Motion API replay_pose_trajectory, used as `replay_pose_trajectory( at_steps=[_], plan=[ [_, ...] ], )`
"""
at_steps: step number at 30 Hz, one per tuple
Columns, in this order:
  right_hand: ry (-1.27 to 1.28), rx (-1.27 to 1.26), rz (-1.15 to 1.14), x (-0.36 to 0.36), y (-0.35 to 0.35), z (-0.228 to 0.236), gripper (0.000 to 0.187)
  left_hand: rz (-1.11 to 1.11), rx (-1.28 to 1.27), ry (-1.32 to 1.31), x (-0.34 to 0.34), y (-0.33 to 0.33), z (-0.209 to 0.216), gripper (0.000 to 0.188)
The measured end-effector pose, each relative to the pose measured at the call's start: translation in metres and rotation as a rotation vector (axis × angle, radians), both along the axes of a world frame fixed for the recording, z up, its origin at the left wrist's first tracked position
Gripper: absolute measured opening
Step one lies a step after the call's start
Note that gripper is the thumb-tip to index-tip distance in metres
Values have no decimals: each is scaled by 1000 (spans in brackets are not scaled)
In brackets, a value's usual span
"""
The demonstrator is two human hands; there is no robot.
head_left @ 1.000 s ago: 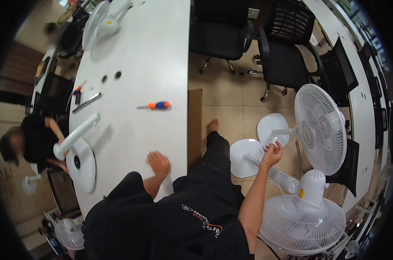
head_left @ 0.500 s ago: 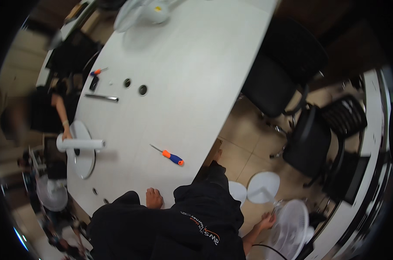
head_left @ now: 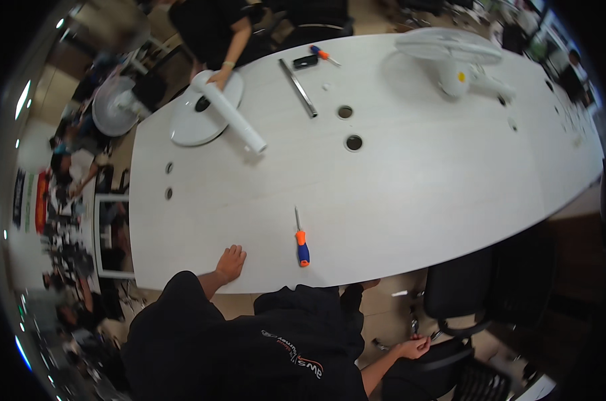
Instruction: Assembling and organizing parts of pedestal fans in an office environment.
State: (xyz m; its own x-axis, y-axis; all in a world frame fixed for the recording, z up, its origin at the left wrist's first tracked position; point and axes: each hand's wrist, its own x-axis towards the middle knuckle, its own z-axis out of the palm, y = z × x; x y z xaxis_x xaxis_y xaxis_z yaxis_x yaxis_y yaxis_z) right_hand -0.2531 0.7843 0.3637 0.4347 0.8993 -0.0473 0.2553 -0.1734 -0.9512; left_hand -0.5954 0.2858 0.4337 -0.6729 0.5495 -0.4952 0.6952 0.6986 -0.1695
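My left hand (head_left: 231, 262) rests on the near edge of the white table, knuckles up and fingers on the surface, with nothing in it. To its right lies a screwdriver (head_left: 302, 247) with an orange and blue handle, its shaft pointing away from me and apart from my hand. My right hand (head_left: 415, 347) hangs out to the right, off the table, above a black chair (head_left: 430, 374). Its fingers are loosely bent, and I see nothing held in them.
Across the white table (head_left: 410, 194), another person's hand (head_left: 220, 79) holds a white tube (head_left: 232, 120) over a round white base (head_left: 196, 130). A metal bar (head_left: 297, 88), a second screwdriver (head_left: 325, 55) and a fan head (head_left: 453, 57) lie farther back. Cable holes (head_left: 353, 143) pierce the tabletop.
My view has turned, bringing the far side of the table across the top. The white fan and white plates on the floor beside my right hand have left view. My left hand stays on the table.
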Motion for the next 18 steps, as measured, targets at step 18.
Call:
replay_pose_trajectory(
  at_steps=[18],
  plan=[
    [251, -51, 1015, -280, 84, 29, 16, 1304, 205, 663, 33, 108, -62, 21]
  ],
)
